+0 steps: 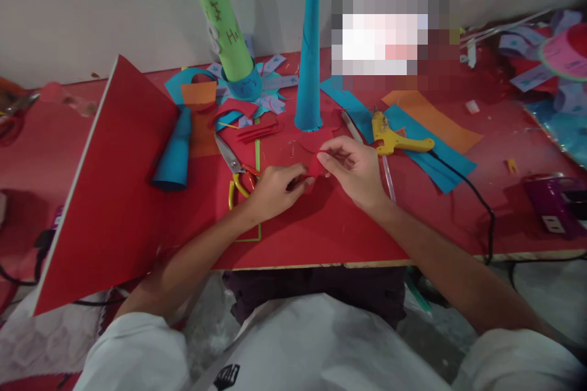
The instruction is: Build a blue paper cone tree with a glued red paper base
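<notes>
A small piece of red paper (315, 166) is pinched between my two hands, low over the red table. My left hand (280, 189) grips its left side with curled fingers. With thumb and fingertips, my right hand (353, 170) holds its upper right edge. Just beyond stands a tall blue paper cone (309, 67) on a red paper base. Scissors (235, 165) with yellow and red handles lie beside my left hand. To the right of my right hand rests a yellow glue gun (389, 137), and a clear glue stick (388, 177) lies near that wrist.
A red board (114, 189) stands tilted at the left, with a second blue cone (174, 156) against it. Behind are a green paper tube (224, 24) and red strips (259, 129). Blue strips (431, 146) and a black cord (472, 189) lie right, near a purple box (553, 204).
</notes>
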The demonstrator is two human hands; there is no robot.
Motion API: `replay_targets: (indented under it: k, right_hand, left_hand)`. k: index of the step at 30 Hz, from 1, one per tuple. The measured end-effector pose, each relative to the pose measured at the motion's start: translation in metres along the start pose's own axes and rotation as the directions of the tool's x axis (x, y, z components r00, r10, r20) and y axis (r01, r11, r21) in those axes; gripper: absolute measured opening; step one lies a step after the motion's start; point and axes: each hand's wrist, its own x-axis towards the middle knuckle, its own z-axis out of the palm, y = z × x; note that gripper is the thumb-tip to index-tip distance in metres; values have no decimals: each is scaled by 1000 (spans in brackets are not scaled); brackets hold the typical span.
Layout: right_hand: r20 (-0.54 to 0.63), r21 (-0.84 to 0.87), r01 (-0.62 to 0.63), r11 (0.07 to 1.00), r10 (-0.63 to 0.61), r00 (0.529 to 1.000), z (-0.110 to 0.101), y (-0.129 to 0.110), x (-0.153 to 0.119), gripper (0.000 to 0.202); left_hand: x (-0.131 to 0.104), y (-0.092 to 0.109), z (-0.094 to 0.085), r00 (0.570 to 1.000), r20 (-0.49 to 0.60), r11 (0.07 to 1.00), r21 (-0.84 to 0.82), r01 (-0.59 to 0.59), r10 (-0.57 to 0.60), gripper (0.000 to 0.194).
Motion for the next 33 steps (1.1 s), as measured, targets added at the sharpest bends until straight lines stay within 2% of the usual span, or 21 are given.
replay_targets:
  k: [4, 7, 16, 21, 23, 28, 33]
  right_hand:
    - [57, 34, -69, 997, 67, 996, 1, 2, 1, 37]
    - [94, -34, -83, 996, 86, 992, 2, 2, 3, 41]
    - [-3, -94, -9, 995, 9, 1000, -1, 3, 1, 40]
    - [-38, -120, -13, 993, 8, 999, -2, 1, 3, 48]
    - [-16, -114, -21, 993, 19, 1000, -2, 2, 4, 50]
    - [152, -144, -38, 989, 60, 987, -2, 6, 5, 52]
    - [94, -186, -22, 982, 40, 995, -2, 5, 3, 49]
  left_hand:
    - [1, -1, 0, 997, -73, 1000, -16, 7, -8, 33]
    - [1, 0, -1, 993, -114, 1000, -16, 14, -16, 36]
    - [1, 0, -1, 998, -29, 998, -35, 47, -48, 35]
    - [1, 1, -1, 998, 15, 998, -23, 67, -66, 30]
    - [2, 2, -1, 998, 18, 997, -28, 66, -65, 30]
    - [2, 1, -1, 998, 22, 996, -57, 65, -64, 31]
    - [2, 1, -2, 997, 25, 997, -39, 69, -68, 37]
